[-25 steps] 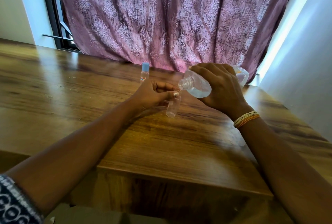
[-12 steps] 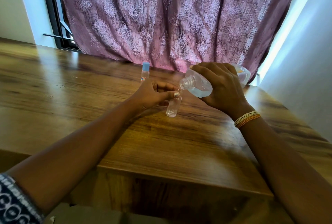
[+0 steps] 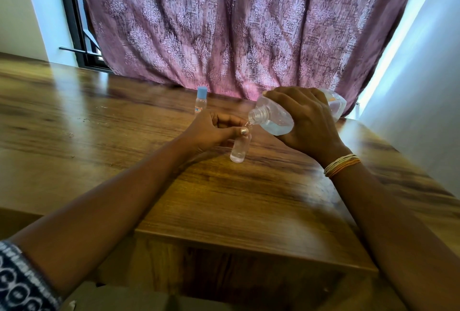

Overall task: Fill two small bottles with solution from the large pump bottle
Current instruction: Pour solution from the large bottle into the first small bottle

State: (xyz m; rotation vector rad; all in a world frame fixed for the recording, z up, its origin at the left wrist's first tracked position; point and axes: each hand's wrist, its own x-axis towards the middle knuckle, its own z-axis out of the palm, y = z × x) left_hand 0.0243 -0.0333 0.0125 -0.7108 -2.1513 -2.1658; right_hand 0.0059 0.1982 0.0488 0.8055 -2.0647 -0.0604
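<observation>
My right hand (image 3: 307,121) grips the large clear bottle (image 3: 276,120), tipped on its side with its pump off and its threaded neck pointing left and down. Clear liquid lies in its lower part. The neck touches the mouth of a small open bottle (image 3: 240,147) that stands on the wooden table (image 3: 224,198). My left hand (image 3: 211,130) pinches this small bottle near its top; liquid shows in it. A second small bottle (image 3: 201,102) with a blue cap stands upright behind my left hand, apart from both hands.
A purple patterned curtain (image 3: 236,24) hangs right behind the table's far edge. A dark window frame (image 3: 74,24) is at the back left, a white wall (image 3: 423,86) on the right. The table's near edge drops off below my forearms.
The large bottle's neck has dropped a little onto the small bottle's mouth. Both hands have otherwise stayed in place.
</observation>
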